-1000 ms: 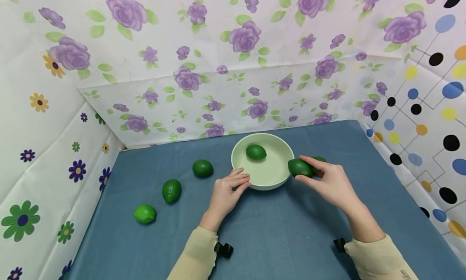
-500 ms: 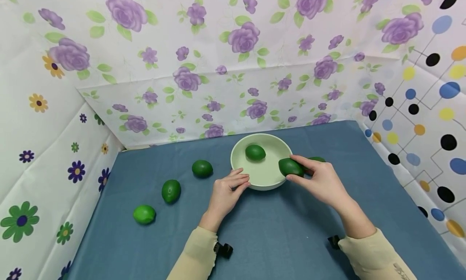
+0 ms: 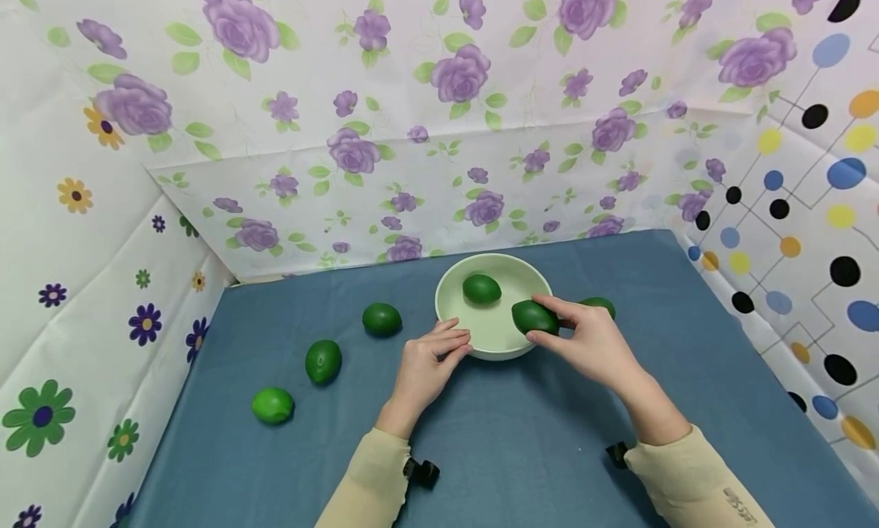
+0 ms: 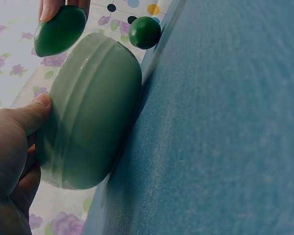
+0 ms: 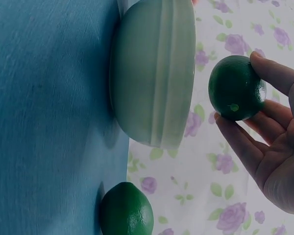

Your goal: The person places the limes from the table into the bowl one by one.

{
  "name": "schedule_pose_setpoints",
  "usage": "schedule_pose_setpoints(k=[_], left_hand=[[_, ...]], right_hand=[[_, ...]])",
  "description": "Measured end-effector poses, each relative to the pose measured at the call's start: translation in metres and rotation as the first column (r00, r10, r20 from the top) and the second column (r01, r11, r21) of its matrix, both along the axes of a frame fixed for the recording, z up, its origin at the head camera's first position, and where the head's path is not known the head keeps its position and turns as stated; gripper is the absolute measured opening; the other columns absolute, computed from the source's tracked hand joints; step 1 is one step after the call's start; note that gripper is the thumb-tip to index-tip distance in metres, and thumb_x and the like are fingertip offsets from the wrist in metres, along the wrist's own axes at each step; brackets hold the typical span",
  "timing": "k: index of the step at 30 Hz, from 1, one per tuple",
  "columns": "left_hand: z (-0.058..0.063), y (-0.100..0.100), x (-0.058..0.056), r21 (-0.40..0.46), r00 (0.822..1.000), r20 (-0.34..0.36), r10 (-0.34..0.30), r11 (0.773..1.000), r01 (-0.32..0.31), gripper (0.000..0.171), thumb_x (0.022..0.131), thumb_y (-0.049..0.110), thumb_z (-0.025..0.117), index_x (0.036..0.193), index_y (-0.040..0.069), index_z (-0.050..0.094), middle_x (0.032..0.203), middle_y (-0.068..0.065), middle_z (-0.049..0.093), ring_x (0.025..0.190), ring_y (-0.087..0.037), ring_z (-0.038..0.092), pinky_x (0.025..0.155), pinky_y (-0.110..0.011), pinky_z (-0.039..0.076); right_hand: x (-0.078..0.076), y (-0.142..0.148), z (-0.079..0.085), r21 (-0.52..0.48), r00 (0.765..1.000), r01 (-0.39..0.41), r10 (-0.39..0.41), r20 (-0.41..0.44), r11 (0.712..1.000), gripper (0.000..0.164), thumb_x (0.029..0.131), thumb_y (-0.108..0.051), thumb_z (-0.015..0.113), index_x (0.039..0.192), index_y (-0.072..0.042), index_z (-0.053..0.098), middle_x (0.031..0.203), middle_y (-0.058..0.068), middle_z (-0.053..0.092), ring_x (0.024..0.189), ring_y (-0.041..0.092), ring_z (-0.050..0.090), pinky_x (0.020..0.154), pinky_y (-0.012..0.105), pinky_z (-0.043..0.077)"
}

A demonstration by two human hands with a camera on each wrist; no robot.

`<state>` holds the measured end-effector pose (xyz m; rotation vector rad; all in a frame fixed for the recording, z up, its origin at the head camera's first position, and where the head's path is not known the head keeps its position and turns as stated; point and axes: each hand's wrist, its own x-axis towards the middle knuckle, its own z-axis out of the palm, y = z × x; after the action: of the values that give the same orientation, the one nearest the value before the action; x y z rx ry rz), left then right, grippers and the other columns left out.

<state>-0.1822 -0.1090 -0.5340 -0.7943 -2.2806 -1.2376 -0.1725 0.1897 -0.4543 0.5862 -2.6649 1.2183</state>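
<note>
A pale green bowl (image 3: 504, 341) stands on the blue cloth, with one dark green lime (image 3: 482, 288) inside it. My left hand (image 3: 427, 360) holds the bowl's near left rim, thumb against the outer wall in the left wrist view. Above the right side of the bowl, my right hand (image 3: 594, 341) pinches a second dark green lime (image 3: 534, 317) between thumb and fingers. The right wrist view has this held lime (image 5: 236, 88) apart from the bowl wall (image 5: 152, 73), higher than the rim. Behind my right hand, another lime (image 3: 599, 305) lies on the cloth, partly hidden.
Left of the bowl, two dark green limes (image 3: 381, 319) and a brighter green lime (image 3: 272, 405) lie in a slanting row on the blue cloth (image 3: 522, 452). Flowered sheeting (image 3: 309, 200) rises behind and at the left; dotted sheeting (image 3: 790, 284) stands at the right.
My right hand has moved left with the lime, from beside the bowl's right rim to over its inside. The lime behind that hand shows more now. My left hand has stayed put.
</note>
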Motion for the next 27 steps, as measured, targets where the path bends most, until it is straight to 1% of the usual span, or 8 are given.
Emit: schedule_pose_setpoints(k=[5,10,16,21,24,27], left_hand=[[-0.001,0.001,0.001,0.008,1.000,-0.016,0.001,1.000,-0.001,0.022,0.093,0.011,0.085,0.114,0.004,0.084,0.112,-0.010,0.081,0.124,-0.035,0.071,0.118,-0.045,0.049],[-0.001,0.000,0.001,0.011,1.000,-0.016,0.000,1.000,0.001,0.022,0.093,0.011,0.085,0.114,0.004,0.084,0.113,-0.011,0.080,0.123,-0.037,0.071,0.118,-0.047,0.048],[0.000,0.000,-0.001,0.002,1.000,-0.013,-0.002,1.000,0.002,0.021,0.094,0.011,0.084,0.114,0.004,0.084,0.113,-0.011,0.080,0.123,-0.034,0.071,0.120,-0.041,0.047],[0.000,0.000,-0.001,-0.003,1.000,-0.028,0.008,1.000,-0.008,0.022,0.093,0.011,0.086,0.114,0.005,0.085,0.113,-0.009,0.081,0.125,-0.030,0.071,0.118,-0.045,0.048],[0.000,-0.001,0.000,-0.002,1.000,-0.022,0.011,1.000,-0.011,0.022,0.093,0.011,0.085,0.114,0.005,0.085,0.113,-0.009,0.081,0.126,-0.028,0.070,0.118,-0.046,0.049],[0.001,-0.001,0.001,0.002,1.000,-0.009,0.009,1.000,-0.009,0.021,0.094,0.011,0.085,0.114,0.005,0.085,0.112,-0.009,0.081,0.126,-0.026,0.070,0.118,-0.046,0.049]], right_hand=[[-0.002,-0.005,-0.002,0.010,1.000,-0.005,0.005,-0.009,1.000,0.065,0.091,-0.033,0.090,0.148,-0.012,0.067,0.133,0.012,0.074,0.113,0.026,0.075,0.091,0.050,0.066],[-0.004,-0.010,-0.002,0.028,1.000,-0.012,0.012,-0.009,1.000,0.065,0.093,-0.034,0.089,0.149,-0.011,0.066,0.133,0.013,0.074,0.111,0.027,0.075,0.092,0.054,0.065],[-0.008,-0.012,-0.004,0.044,1.000,-0.007,0.007,0.000,0.999,0.065,0.094,-0.035,0.087,0.150,-0.010,0.065,0.134,0.014,0.073,0.113,0.029,0.074,0.093,0.055,0.064],[-0.011,-0.013,-0.006,0.065,1.000,0.000,0.000,-0.006,0.998,0.065,0.094,-0.035,0.087,0.150,-0.011,0.065,0.133,0.013,0.074,0.113,0.030,0.074,0.091,0.052,0.065],[-0.012,-0.013,-0.007,0.078,1.000,0.007,-0.006,-0.020,0.997,0.065,0.094,-0.034,0.088,0.150,-0.012,0.065,0.133,0.012,0.074,0.113,0.030,0.074,0.089,0.050,0.065],[-0.012,-0.015,-0.008,0.085,1.000,0.002,0.000,-0.030,0.996,0.065,0.093,-0.032,0.088,0.150,-0.010,0.064,0.137,0.013,0.072,0.115,0.031,0.073,0.091,0.052,0.065]])
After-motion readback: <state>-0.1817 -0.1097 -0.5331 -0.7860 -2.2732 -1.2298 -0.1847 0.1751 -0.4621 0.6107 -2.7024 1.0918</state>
